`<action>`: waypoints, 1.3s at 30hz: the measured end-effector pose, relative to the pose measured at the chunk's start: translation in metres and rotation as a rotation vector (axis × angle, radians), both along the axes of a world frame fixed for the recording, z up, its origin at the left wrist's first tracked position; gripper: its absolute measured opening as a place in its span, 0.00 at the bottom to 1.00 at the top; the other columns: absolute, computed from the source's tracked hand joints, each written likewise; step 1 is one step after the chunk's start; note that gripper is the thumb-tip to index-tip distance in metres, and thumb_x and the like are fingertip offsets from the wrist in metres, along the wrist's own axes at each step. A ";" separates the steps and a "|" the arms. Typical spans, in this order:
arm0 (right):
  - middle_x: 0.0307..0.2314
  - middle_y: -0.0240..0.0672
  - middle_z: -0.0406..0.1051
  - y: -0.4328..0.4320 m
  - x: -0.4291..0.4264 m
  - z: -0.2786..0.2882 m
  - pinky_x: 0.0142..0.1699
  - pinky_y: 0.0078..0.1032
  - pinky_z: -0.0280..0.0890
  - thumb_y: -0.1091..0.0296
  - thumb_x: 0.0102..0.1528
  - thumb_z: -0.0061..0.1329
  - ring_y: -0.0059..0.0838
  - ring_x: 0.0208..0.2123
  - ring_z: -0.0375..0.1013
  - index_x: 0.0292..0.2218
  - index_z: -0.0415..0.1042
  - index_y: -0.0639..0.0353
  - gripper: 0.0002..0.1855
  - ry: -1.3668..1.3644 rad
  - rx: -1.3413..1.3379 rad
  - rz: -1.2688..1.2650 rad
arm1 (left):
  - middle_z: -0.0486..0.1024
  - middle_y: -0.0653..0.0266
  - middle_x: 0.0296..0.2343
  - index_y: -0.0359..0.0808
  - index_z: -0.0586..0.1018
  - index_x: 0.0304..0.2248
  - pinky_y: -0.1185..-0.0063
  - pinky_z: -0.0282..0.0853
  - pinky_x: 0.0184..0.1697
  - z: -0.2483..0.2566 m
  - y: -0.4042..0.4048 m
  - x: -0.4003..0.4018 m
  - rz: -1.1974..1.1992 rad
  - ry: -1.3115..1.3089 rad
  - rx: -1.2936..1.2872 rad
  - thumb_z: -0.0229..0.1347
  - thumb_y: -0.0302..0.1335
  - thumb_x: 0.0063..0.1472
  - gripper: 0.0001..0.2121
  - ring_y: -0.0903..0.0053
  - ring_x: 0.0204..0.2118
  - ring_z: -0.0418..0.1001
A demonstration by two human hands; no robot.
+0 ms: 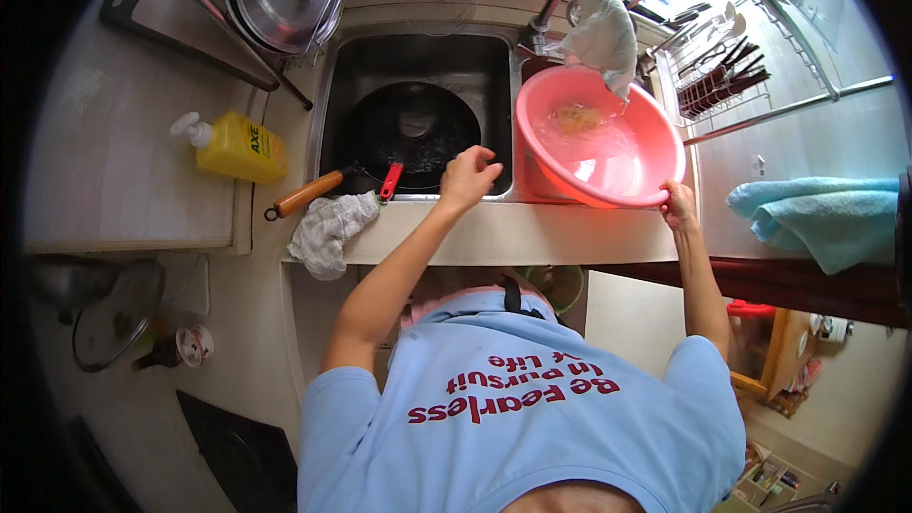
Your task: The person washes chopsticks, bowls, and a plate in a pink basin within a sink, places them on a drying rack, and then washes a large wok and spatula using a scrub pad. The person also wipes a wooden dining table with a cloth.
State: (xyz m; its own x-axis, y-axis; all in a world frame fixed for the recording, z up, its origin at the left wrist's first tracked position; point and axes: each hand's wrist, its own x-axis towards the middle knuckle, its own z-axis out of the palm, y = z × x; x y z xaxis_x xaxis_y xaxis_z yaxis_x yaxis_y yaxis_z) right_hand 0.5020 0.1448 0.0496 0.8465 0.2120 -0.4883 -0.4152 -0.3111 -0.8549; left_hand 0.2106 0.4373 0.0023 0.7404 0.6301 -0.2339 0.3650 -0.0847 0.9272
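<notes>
My right hand (pixel 678 205) grips the near right rim of a pink plastic basin (pixel 627 157), thumb over the edge. The basin stands tilted over the right sink bowl and holds some shallow water and a blurred yellowish thing (pixel 576 117). My left hand (pixel 470 177) hovers over the near right edge of the left steel sink bowl (pixel 463 50), empty, with fingers loosely curled and apart. In that bowl lies a black wok (pixel 377 114) with water in it; its wooden handle (pixel 308 194) sticks out over the counter. A red-handled utensil (pixel 391 182) leans at the front edge.
A crumpled whitish cloth (pixel 333 234) hangs over the counter's front edge. At left lies a yellow dish soap pump bottle (pixel 242 147). Another cloth (pixel 602 28) drapes over the faucet (pixel 538 32). A chopstick rack (pixel 719 85) and a blue towel (pixel 819 214) are at right.
</notes>
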 end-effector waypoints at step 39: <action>0.14 0.27 0.61 0.005 0.016 -0.070 0.10 0.13 0.46 0.76 0.42 0.47 0.17 0.08 0.55 0.24 0.64 0.59 0.05 0.176 0.133 -0.107 | 0.74 0.50 0.31 0.35 0.70 0.37 0.62 0.67 0.38 -0.049 0.085 -0.094 -0.105 0.806 0.700 0.54 0.27 0.50 0.13 0.56 0.35 0.73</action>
State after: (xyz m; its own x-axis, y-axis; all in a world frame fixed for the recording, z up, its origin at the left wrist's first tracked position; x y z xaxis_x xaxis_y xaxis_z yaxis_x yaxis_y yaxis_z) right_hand 0.5182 0.1502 -0.0202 0.7722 0.1974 -0.6040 -0.5858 -0.1470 -0.7970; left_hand 0.1169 0.5219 -0.0463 0.5876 0.7557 -0.2892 0.8075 -0.5707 0.1492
